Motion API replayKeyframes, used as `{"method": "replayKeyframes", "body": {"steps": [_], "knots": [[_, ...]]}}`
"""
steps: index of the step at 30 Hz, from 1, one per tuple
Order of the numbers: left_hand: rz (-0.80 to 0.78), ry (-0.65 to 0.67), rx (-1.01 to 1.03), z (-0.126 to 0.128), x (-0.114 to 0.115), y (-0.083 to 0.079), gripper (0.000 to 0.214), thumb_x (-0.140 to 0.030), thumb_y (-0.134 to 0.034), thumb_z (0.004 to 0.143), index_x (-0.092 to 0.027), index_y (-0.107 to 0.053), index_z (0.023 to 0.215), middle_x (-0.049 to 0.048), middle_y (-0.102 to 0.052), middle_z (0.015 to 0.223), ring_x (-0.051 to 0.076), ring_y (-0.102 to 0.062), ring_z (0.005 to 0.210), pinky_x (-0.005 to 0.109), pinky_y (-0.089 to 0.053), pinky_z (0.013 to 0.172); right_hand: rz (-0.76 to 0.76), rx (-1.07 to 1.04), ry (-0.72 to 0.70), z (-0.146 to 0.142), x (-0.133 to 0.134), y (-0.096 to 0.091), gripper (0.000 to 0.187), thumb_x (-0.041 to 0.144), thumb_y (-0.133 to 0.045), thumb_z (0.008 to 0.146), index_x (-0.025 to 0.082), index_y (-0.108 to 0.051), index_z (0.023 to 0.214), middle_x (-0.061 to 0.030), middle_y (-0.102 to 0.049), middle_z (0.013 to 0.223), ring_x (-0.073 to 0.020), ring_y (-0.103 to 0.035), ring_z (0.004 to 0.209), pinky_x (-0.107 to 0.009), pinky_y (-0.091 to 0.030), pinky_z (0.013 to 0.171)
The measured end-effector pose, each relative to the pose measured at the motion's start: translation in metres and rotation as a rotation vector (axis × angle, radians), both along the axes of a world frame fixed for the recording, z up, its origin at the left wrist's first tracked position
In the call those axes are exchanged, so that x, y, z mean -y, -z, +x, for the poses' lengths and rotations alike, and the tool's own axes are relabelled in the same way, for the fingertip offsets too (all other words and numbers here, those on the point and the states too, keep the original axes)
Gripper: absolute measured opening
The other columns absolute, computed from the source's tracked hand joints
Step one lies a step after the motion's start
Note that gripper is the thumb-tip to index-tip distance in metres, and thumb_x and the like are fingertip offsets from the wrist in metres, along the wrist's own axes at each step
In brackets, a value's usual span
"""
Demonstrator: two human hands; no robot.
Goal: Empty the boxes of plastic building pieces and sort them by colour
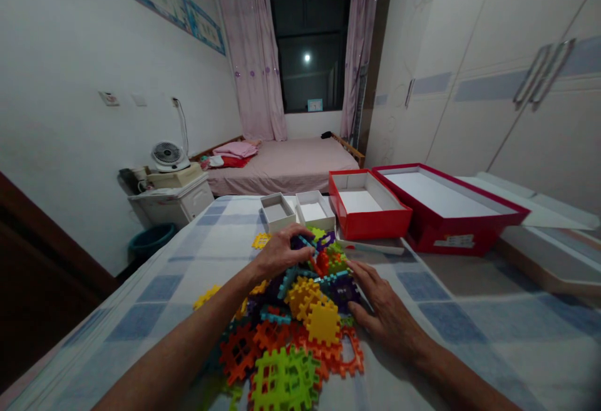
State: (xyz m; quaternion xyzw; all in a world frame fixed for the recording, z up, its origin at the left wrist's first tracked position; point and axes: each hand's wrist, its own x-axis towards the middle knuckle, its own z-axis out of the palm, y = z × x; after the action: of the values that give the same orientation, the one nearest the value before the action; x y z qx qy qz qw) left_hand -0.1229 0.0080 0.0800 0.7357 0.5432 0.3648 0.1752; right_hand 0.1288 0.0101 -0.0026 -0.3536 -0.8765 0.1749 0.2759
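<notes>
A heap of plastic interlocking building pieces with notched edges lies on the checked bedcover. It holds yellow pieces [323, 322], orange pieces [240, 351], a green windowed piece [284, 378], plus dark purple and blue ones. My left hand [283, 251] reaches over the far side of the heap, its thumb and fingers closed around a blue building piece [307, 243]; its far part is hidden. At the heap's right side, my right hand [382, 311] has thumb and fingers apart, close against a dark purple piece [345, 291]. Whether it touches that piece is hard to tell.
Beyond the heap stand two small white boxes [278, 212], an open red box [373, 224] and a larger dark red box [446, 236]. A white lid or tray [558, 267] lies at the right. A bin [153, 240] and a fan [169, 156] are at the left.
</notes>
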Motion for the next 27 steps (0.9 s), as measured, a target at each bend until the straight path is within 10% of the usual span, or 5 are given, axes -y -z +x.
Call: {"method": "replayKeyframes", "body": {"steps": [5,11,16,27], "knots": [[0.090,0.275,-0.196,0.022,0.002,-0.011,0.046,-0.043,-0.054,0.084,-0.025,-0.053,0.127,0.0051,-0.047,0.138,0.020,-0.049,0.121,0.033,-0.037,0.104,0.014,-0.065,0.004,0.006,-0.002,-0.002,0.059,0.028,-0.049,0.082,0.022,-0.034,0.139,-0.0091,-0.041,0.139,-0.0226,-0.038,0.128,-0.040,-0.035,0.106],[-0.015,-0.130,-0.241,-0.019,-0.035,0.008,0.046,-0.043,-0.034,0.091,-0.013,-0.056,0.118,0.0123,-0.058,0.122,0.022,-0.054,0.110,0.034,-0.038,0.099,-0.003,-0.090,0.064,0.008,-0.002,-0.001,0.055,0.029,-0.048,0.082,0.020,-0.037,0.136,-0.0103,-0.044,0.136,-0.0227,-0.041,0.126,-0.039,-0.037,0.103],[-0.175,-0.096,-0.276,-0.031,-0.062,0.031,0.047,-0.047,-0.029,0.090,-0.016,-0.063,0.095,0.0072,-0.067,0.093,0.022,-0.060,0.092,0.033,-0.043,0.089,-0.031,-0.082,0.073,0.006,-0.003,0.001,0.055,0.031,-0.049,0.083,0.021,-0.036,0.136,-0.0103,-0.042,0.137,-0.0233,-0.040,0.127,-0.040,-0.037,0.104],[-0.327,-0.150,-0.189,-0.012,-0.057,0.035,0.071,-0.067,-0.039,0.078,-0.011,-0.056,0.119,0.0127,-0.062,0.119,0.027,-0.057,0.107,0.036,-0.042,0.093,-0.103,-0.192,0.081,0.005,-0.009,0.003,0.051,0.032,-0.047,0.084,0.022,-0.038,0.133,-0.0099,-0.043,0.135,-0.0223,-0.041,0.126,-0.042,-0.033,0.108]]}}
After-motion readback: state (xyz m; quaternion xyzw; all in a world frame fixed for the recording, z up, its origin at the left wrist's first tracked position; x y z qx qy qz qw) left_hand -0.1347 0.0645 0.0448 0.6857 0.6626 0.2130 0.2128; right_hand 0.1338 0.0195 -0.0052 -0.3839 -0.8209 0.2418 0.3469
